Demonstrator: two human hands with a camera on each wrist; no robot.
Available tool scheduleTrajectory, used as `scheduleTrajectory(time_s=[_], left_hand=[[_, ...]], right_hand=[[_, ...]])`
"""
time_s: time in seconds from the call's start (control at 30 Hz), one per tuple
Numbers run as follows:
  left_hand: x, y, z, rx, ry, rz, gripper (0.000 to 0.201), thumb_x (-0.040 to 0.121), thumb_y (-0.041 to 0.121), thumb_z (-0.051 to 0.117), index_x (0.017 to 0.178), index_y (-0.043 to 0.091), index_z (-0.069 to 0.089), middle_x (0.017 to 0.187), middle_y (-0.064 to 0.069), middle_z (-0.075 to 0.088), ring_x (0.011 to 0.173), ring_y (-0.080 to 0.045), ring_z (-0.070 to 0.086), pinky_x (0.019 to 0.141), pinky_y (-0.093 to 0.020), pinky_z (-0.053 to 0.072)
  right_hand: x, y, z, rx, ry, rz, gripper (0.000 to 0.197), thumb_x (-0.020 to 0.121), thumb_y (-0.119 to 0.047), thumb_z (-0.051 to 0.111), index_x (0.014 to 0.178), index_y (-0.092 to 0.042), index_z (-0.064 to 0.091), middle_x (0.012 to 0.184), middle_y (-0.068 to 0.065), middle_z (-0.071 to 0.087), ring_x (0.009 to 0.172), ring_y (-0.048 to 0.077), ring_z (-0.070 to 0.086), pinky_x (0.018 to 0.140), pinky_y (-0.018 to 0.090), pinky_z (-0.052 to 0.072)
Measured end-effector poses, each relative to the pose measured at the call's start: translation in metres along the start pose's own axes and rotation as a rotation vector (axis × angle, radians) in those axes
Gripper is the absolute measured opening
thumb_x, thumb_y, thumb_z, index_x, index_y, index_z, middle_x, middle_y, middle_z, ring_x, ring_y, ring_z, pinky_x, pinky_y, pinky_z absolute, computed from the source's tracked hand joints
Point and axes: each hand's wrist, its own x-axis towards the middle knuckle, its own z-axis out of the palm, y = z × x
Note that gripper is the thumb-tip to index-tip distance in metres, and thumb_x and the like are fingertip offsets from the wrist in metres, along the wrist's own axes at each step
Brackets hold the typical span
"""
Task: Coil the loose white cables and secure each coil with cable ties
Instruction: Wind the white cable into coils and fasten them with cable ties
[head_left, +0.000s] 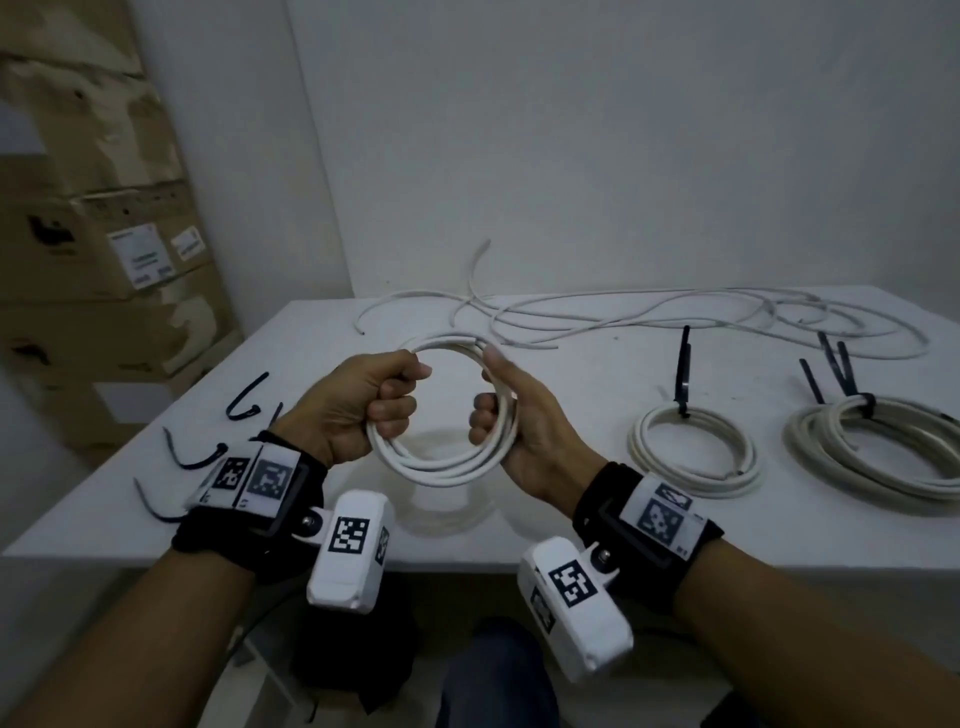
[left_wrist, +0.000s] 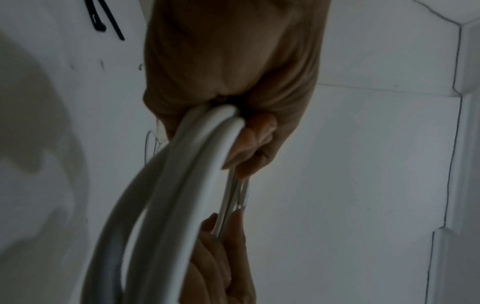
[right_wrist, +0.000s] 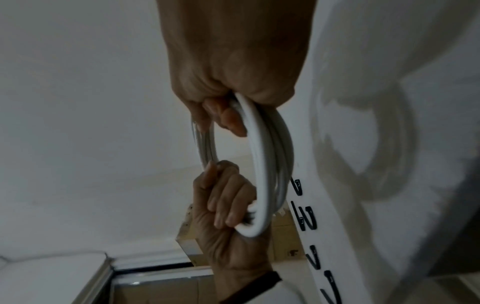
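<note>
While both hands hold it above the near edge of the white tabletop (head_left: 597, 519), the white cable coil (head_left: 441, 470) sits at the centre of the head frame, several loops bunched into a ring. Fingers of the left hand (head_left: 358, 405) are curled tight round the ring's left side, and those of the right hand (head_left: 511, 421) wrap its right side with the thumb lying along the loops. At the right of the frame two finished coils lie flat on the tabletop: a smaller tied coil (head_left: 696, 449) with a black cable tie (head_left: 683, 374) standing up from it, and a larger tied coil (head_left: 883, 452) at the frame's edge, also bound in black. Loose white cables (head_left: 649, 317) sprawl across the upper middle of the tabletop. Spare black cable ties (head_left: 244, 400) lie at the left, near stacked cardboard boxes (head_left: 104, 249).
</note>
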Motion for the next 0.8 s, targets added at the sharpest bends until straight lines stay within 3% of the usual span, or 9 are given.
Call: scheduleTrajectory(time_s=[0.07, 0.13, 0.2, 0.27, 0.4, 0.5, 0.63, 0.7, 0.8], left_hand=[[-0.002, 0.008, -0.016, 0.021, 0.052, 0.016, 0.037, 0.092, 0.001, 0.044, 0.057, 0.013, 0.044, 0.037, 0.007, 0.030, 0.025, -0.004, 0.023, 0.029, -0.012, 0.022], [-0.004, 0.016, -0.032, 0.079, 0.121, 0.033, 0.036, 0.091, 0.001, 0.046, 0.057, 0.012, 0.045, 0.037, 0.006, 0.030, 0.026, -0.005, 0.023, 0.030, -0.012, 0.022], [-0.005, 0.023, -0.047, 0.120, 0.164, 0.050, 0.035, 0.091, 0.002, 0.048, 0.059, 0.013, 0.041, 0.037, 0.007, 0.030, 0.026, -0.005, 0.023, 0.031, -0.013, 0.021], [-0.006, 0.028, -0.060, 0.138, 0.185, 0.067, 0.034, 0.092, 0.003, 0.049, 0.061, 0.015, 0.040, 0.037, 0.008, 0.030, 0.026, -0.004, 0.023, 0.031, -0.013, 0.022], [-0.007, 0.036, -0.084, 0.153, 0.210, 0.066, 0.033, 0.093, 0.006, 0.050, 0.063, 0.017, 0.038, 0.038, 0.009, 0.029, 0.026, -0.003, 0.023, 0.030, -0.013, 0.023], [-0.008, 0.041, -0.100, 0.196, 0.250, 0.062, 0.031, 0.093, 0.008, 0.050, 0.066, 0.018, 0.038, 0.038, 0.009, 0.029, 0.027, -0.003, 0.023, 0.030, -0.014, 0.023], [-0.014, 0.048, -0.123, 0.202, 0.299, 0.082, 0.022, 0.094, 0.010, 0.050, 0.075, 0.018, 0.045, 0.039, 0.009, 0.029, 0.028, -0.003, 0.023, 0.030, -0.015, 0.023], [-0.018, 0.051, -0.133, 0.189, 0.308, 0.091, 0.014, 0.095, 0.011, 0.049, 0.082, 0.017, 0.048, 0.039, 0.009, 0.029, 0.027, -0.003, 0.023, 0.029, -0.015, 0.024], [-0.022, 0.052, -0.147, 0.198, 0.335, 0.099, 0.021, 0.094, 0.012, 0.049, 0.075, 0.018, 0.044, 0.039, 0.009, 0.028, 0.027, -0.003, 0.023, 0.029, -0.014, 0.024]], right_hand=[[0.009, -0.002, 0.003, 0.009, -0.029, 0.080, 0.044, 0.091, -0.049, 0.053, 0.095, -0.006, 0.058, 0.078, 0.014, 0.058, 0.072, 0.026, 0.062, 0.071, 0.039, 0.056], [0.022, -0.004, 0.005, -0.046, -0.030, 0.144, 0.047, 0.095, -0.048, 0.045, 0.115, -0.006, 0.054, 0.094, 0.019, 0.061, 0.085, 0.033, 0.063, 0.081, 0.046, 0.053], [0.034, -0.004, 0.010, -0.188, -0.063, 0.188, 0.029, 0.098, -0.032, 0.047, 0.117, -0.012, 0.054, 0.093, 0.016, 0.061, 0.083, 0.030, 0.063, 0.079, 0.043, 0.053], [0.046, -0.002, 0.016, -0.451, -0.097, 0.188, 0.013, 0.097, -0.018, 0.047, 0.103, -0.013, 0.057, 0.088, 0.012, 0.059, 0.076, 0.025, 0.062, 0.074, 0.037, 0.054], [0.069, 0.007, 0.033, -0.965, -0.220, 0.174, 0.014, 0.097, -0.008, 0.044, 0.091, -0.011, 0.056, 0.080, 0.012, 0.058, 0.064, 0.023, 0.060, 0.056, 0.028, 0.052], [0.084, 0.022, 0.049, -1.227, -0.360, 0.197, 0.012, 0.096, -0.008, 0.047, 0.102, -0.012, 0.058, 0.075, 0.010, 0.060, 0.059, 0.022, 0.061, 0.049, 0.024, 0.051], [0.101, 0.049, 0.071, -1.368, -0.486, 0.250, 0.036, 0.097, -0.007, 0.046, 0.131, -0.017, 0.049, 0.071, 0.010, 0.060, 0.049, 0.018, 0.060, 0.044, 0.022, 0.050], [0.107, 0.061, 0.084, -1.496, -0.544, 0.202, 0.046, 0.096, -0.006, 0.044, 0.140, -0.020, 0.041, 0.068, 0.006, 0.058, 0.044, 0.014, 0.057, 0.041, 0.020, 0.048], [0.115, 0.074, 0.103, -1.729, -0.583, 0.057, 0.050, 0.094, -0.005, 0.042, 0.142, -0.019, 0.038, 0.069, -0.001, 0.047, 0.051, 0.011, 0.048, 0.037, 0.017, 0.042]])
